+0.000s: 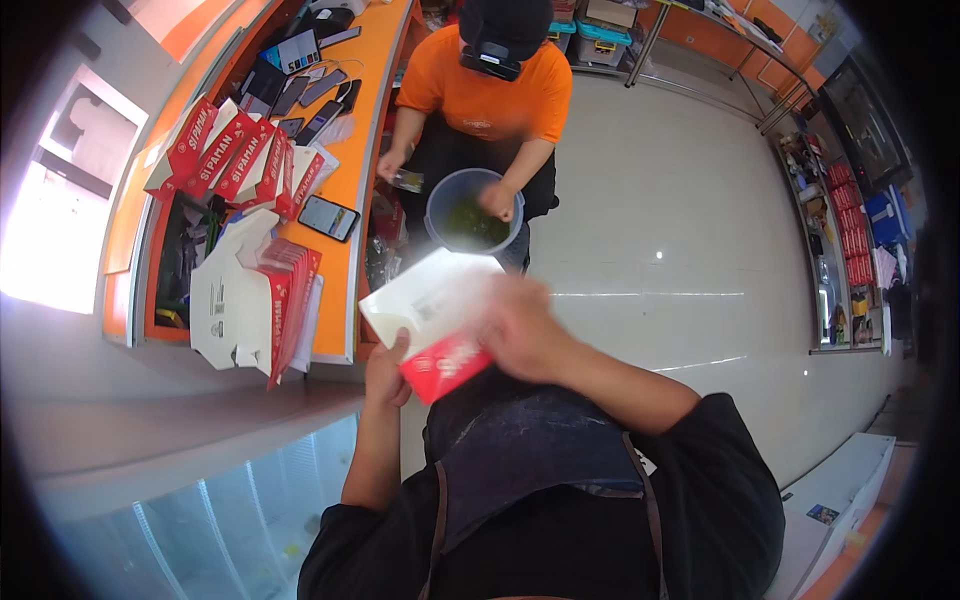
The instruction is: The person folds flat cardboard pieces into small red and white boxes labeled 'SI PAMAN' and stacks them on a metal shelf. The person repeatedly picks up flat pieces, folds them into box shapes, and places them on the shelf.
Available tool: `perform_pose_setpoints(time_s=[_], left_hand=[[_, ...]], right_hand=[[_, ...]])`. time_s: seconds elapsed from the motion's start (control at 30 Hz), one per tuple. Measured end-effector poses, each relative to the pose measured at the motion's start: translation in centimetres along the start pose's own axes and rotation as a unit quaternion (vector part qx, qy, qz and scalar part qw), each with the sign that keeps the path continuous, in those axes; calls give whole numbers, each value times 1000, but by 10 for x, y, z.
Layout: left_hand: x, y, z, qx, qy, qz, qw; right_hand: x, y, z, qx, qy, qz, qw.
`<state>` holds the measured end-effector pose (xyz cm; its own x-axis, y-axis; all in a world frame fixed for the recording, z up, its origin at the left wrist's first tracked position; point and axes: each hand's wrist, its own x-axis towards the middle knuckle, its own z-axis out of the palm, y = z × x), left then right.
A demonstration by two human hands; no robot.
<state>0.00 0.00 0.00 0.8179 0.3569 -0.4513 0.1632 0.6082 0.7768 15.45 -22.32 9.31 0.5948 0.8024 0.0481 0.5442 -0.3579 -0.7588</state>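
Over my lap I hold a red and white cardboard box [440, 372], tilted, its white panel facing up. My left hand [386, 372] grips its lower left edge, thumb lying on the panel. At the box's right side is my right hand [525, 328], smeared by motion, so its fingers cannot be made out. On the orange counter to the left lies a stack of flattened red and white cartons [232, 300], with a row of folded red boxes [235, 155] behind it.
A phone [328, 218] with a lit screen lies on the counter [340, 280], several more phones farther back. Across from me a person in an orange shirt [490, 85] reaches into a clear bucket [437, 225] with green contents. Shelves [835, 240] stand at the right.
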Motion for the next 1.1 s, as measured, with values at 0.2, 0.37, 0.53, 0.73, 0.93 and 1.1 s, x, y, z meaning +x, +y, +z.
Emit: perform_pose_setpoints(time_s=[0.2, 0.37, 0.53, 0.73, 0.93, 1.1], left_hand=[[-106, -47, 77, -62, 43, -21, 997], [-173, -86, 103, 112, 97, -29, 989], [-239, -97, 118, 142, 78, -36, 986], [-257, -101, 123, 159, 35, -46, 986], [-260, -105, 108, 16, -34, -23, 999], [-293, -139, 57, 20, -34, 8, 999]], right_hand=[[-114, 86, -53, 584, -8, 215, 783], [-178, 86, -17, 771, -176, 202, 579], [-210, 76, -11, 784, -263, 45, 561], [-230, 52, -8, 604, -300, 255, 693], [-277, 20, 20, 566, -109, 193, 794], [-296, -3, 62, 559, -47, 131, 817]])
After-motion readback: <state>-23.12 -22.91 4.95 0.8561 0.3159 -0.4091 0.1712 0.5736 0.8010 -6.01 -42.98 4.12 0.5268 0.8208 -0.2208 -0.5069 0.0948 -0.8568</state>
